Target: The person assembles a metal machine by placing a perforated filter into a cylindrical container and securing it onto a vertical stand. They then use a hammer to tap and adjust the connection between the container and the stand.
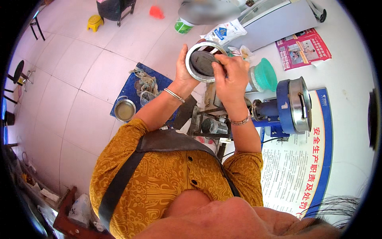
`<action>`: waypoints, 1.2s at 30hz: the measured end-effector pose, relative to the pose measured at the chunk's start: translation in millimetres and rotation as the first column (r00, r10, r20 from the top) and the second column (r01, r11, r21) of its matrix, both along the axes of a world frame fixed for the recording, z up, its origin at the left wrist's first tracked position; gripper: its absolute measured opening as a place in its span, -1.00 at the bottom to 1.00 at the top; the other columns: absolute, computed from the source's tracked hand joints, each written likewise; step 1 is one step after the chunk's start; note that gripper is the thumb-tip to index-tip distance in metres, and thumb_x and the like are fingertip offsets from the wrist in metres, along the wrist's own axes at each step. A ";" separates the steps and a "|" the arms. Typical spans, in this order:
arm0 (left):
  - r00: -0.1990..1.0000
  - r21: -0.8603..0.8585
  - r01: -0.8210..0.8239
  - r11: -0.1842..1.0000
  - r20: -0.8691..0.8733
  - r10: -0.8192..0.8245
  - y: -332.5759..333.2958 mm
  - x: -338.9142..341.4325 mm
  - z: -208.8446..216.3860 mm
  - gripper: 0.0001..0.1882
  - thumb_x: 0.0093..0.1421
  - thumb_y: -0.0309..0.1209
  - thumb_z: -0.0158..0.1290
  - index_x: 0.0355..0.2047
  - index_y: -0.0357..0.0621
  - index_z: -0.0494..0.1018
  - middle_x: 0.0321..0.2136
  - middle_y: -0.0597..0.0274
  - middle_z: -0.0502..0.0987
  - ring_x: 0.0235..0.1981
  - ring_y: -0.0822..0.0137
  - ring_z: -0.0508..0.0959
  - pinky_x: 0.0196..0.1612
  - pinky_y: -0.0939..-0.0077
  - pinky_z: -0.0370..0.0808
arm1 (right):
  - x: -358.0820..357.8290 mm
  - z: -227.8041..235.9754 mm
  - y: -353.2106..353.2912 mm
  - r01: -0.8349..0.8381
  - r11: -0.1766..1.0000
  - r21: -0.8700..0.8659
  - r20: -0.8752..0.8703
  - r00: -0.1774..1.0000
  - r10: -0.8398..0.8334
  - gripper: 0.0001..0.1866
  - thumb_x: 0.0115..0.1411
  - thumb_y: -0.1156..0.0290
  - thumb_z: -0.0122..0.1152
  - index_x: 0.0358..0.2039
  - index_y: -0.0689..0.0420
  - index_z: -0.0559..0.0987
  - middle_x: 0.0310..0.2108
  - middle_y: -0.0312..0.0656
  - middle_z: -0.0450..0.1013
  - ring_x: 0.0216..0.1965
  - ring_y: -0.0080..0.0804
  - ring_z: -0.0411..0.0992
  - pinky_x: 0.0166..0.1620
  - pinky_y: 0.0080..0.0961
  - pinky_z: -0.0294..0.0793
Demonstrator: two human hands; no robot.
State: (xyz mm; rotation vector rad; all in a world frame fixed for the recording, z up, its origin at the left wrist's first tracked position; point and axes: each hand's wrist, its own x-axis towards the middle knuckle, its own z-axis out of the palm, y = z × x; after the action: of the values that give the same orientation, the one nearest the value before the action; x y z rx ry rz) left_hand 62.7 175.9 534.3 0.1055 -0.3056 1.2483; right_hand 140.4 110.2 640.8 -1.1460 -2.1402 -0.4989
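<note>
Up in front of me, my left hand (185,71) grips a round silver metal ring (190,72) by its left side, and fingers of that hand show through the gap at its top. Within the ring lies a dark grey disc (202,64), smaller than the opening. My right hand (234,75) is closed at the right side, thumb and fingertips pinched at the disc's edge. Whether something small sits between those fingertips is hidden. Both forearms are raised, with bangles on the wrists.
Below the hands, a blue board (131,85) bears rags (145,81) and a metal bowl (125,109). A blue machine with a round metal head (295,105) stands to the right, near a green basin (266,75). A yellow stool (94,22) is on the tiled floor at the far left.
</note>
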 end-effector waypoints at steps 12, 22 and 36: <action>0.997 -0.060 -0.002 0.998 -0.082 -0.003 -17.2 -28.5 24.9 -0.33 0.24 0.12 -0.31 0.11 -0.17 0.22 0.04 0.03 0.37 0.06 0.12 0.37 0.14 0.18 0.27 | -6.5 12.0 13.8 -0.048 0.996 0.076 -0.045 0.998 0.052 -0.80 -0.02 0.48 0.23 -0.33 0.20 0.51 -0.32 -0.15 0.42 -0.33 -0.24 0.35 -0.26 -0.35 0.28; 0.949 -0.195 0.086 0.977 -0.283 -0.140 -14.0 -18.2 0.9 -0.31 0.21 0.14 -0.33 0.09 -0.17 0.26 0.03 0.02 0.38 0.06 0.10 0.37 0.15 0.14 0.25 | 23.7 -6.2 21.5 0.086 0.903 -0.421 -0.083 0.988 -0.133 -0.63 0.14 0.17 0.07 -0.23 0.25 0.47 -0.48 0.10 0.47 -0.42 0.06 0.46 -0.37 -0.21 0.42; 0.859 -0.388 0.473 0.791 0.002 -0.512 -26.6 -14.2 -120.7 -0.28 0.14 0.17 -0.23 0.19 0.02 0.14 0.18 -0.05 0.15 0.18 -0.28 0.12 -0.03 -0.60 0.05 | 153.3 -182.3 73.8 -0.083 0.502 -0.861 -0.383 0.754 -0.533 -0.59 0.22 0.10 -0.07 -0.39 0.22 0.54 -0.53 0.01 0.47 -0.44 -0.08 0.46 -0.35 -0.34 0.40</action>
State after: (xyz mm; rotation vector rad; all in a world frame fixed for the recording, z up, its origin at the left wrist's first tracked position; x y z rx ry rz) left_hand 48.6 149.3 413.6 -0.2322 0.0100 0.7518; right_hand 293.7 183.9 458.5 -1.8244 -1.5549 0.8887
